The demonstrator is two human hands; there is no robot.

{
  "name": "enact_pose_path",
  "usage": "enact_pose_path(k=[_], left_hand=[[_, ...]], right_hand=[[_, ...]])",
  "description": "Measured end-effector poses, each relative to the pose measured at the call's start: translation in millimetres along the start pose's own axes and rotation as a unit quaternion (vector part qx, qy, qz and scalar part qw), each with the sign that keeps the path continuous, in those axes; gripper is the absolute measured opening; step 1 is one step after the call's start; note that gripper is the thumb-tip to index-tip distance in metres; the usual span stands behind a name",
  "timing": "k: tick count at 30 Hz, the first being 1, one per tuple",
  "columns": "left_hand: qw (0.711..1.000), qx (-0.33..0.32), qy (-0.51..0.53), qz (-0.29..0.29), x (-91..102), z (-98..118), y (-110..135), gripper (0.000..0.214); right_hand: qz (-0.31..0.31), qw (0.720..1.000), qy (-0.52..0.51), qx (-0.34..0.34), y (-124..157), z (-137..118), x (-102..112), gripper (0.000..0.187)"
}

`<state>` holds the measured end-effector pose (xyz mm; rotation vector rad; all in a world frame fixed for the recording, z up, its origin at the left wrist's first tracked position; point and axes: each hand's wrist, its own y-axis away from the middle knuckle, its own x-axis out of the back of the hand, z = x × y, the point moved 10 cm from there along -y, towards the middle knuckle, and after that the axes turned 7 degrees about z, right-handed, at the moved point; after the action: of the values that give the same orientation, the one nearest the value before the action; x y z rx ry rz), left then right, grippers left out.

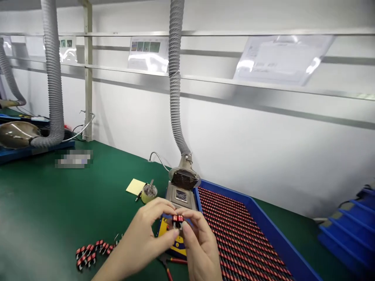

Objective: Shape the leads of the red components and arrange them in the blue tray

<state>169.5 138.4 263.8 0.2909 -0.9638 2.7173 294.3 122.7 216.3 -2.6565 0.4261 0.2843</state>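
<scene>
Between the fingertips of both hands is a small red-and-black wire-wound coil with metal pins pointing down. My left hand pinches it from the left with thumb and index finger. From the right, my right hand closes thumb and fingers on the same coil. Behind the hands stands a blue-and-yellow device with a metal top, which looks like a solder pot; the hands partly cover it. Loose coils of the same kind lie in a pile left of my left wrist. Pliers with red handles rest below the hands.
A blue tray filled with rows of coils lies to the right. Above the pot hangs a fume extraction hose. A small cup, yellow notepad and pen sit behind left. Blue trays stack far right.
</scene>
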Motion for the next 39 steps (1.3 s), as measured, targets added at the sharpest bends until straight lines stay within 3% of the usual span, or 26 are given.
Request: enact_pose_path(k=[3, 6, 13, 19, 25, 28, 31, 35, 39], left_hand=[[0.997, 0.018, 0.069, -0.015, -16.5, -10.3, -1.9, 0.025], [0.991, 0.045, 0.125, -0.020, -21.3, -23.6, -5.1, 0.024], [0.954, 0.101, 0.281, 0.025, -9.2, -48.0, -15.6, 0.011], [0.934, 0.140, 0.329, -0.003, -11.9, -58.9, -18.9, 0.007], [0.888, 0.186, 0.395, 0.147, -0.9, -73.4, -7.8, 0.009], [0.864, 0.169, 0.427, 0.204, 15.2, -74.9, -7.0, 0.010], [0.851, 0.141, 0.444, 0.241, 35.5, -77.6, -9.8, 0.008], [0.887, 0.134, 0.403, 0.182, 44.8, -70.9, -12.6, 0.010], [0.972, 0.058, 0.210, 0.082, 66.3, -35.5, 0.7, 0.011]], right_hand=[[0.047, 0.994, -0.093, -0.018, -5.5, 8.6, 12.5, 0.011], [0.084, 0.990, -0.101, -0.049, -7.6, 17.2, 17.0, 0.015], [0.071, 0.982, -0.107, -0.140, -4.9, 46.5, -1.4, 0.020], [0.064, 0.968, -0.150, -0.193, -0.8, 63.0, -17.3, 0.024], [0.071, 0.960, -0.182, -0.199, 2.0, 65.5, -22.4, 0.021], [0.030, 0.960, -0.193, -0.201, 1.4, 62.8, -28.1, 0.017], [0.045, 0.955, -0.209, -0.204, -1.4, 59.9, -23.7, 0.018], [0.091, 0.956, -0.204, -0.191, -5.7, 52.3, -13.3, 0.022], [0.083, 0.969, -0.182, -0.146, -10.7, 38.9, -5.5, 0.020]])
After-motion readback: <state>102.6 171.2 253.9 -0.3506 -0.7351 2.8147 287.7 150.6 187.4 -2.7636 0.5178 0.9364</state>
